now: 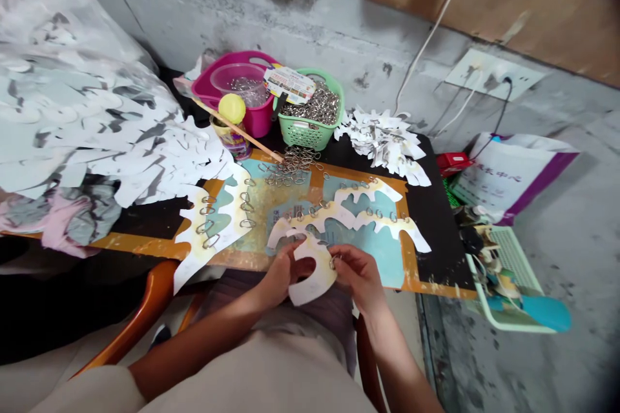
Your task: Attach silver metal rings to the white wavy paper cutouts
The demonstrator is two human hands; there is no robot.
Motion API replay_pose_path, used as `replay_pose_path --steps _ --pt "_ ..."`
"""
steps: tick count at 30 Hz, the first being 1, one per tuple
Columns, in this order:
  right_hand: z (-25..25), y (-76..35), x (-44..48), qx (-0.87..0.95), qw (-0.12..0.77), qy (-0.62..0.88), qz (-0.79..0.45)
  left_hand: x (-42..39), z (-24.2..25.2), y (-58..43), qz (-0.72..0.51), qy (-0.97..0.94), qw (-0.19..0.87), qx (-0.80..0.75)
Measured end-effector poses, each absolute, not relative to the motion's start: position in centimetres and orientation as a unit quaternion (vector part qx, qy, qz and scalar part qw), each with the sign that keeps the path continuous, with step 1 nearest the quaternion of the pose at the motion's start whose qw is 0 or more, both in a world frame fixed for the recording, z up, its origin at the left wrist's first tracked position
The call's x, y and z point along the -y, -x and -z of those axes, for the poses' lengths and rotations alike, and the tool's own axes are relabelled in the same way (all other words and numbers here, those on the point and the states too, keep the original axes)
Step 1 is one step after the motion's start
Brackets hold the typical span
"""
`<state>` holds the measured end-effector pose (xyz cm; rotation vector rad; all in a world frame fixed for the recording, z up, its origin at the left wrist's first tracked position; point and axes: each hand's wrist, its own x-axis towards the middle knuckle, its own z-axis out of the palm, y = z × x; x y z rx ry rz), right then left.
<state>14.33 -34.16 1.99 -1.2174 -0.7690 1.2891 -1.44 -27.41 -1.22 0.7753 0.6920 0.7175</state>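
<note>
Close to my lap, a curved white cut-out piece (314, 282) with yellowish glue-like stains is held up off the table edge. My left hand (278, 276) is closed on its left side, fingers partly hidden behind it. With thumb and fingers, my right hand (357, 272) pinches a small metal ring (334, 262) at the piece's right edge. Just beyond lie similar white pieces (334, 214) with metal rings along their stained edges. On the left, two more ringed pieces (191, 251) rest on the table, one overhanging its front edge. A loose pile of metal rings (290, 166) sits farther back.
A pink basket (259, 117) and a green basket (310, 134) of metal parts stand by the wall. Beside them are a yellow-lidded jar (232, 110) and a wooden stick (237, 131). White cut-outs (97, 135) heap up left; more (382, 142) lie right. A crate (520, 264) is at right.
</note>
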Motion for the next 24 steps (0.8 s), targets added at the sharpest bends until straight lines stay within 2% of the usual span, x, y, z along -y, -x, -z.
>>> replay_pose_path --steps 7,16,24 --pt "-2.5 -14.3 34.3 0.364 0.606 0.57 -0.42 27.9 -0.5 1.0 -0.356 -0.422 0.749 -0.367" --pt "-1.6 -13.7 34.8 0.365 0.589 0.629 -0.352 28.8 0.8 0.3 -0.363 -0.369 0.776 -0.359" --pt "-1.4 -13.1 35.2 0.359 0.57 0.665 -0.322 28.6 -0.3 0.0 -0.404 -0.494 0.648 -0.415"
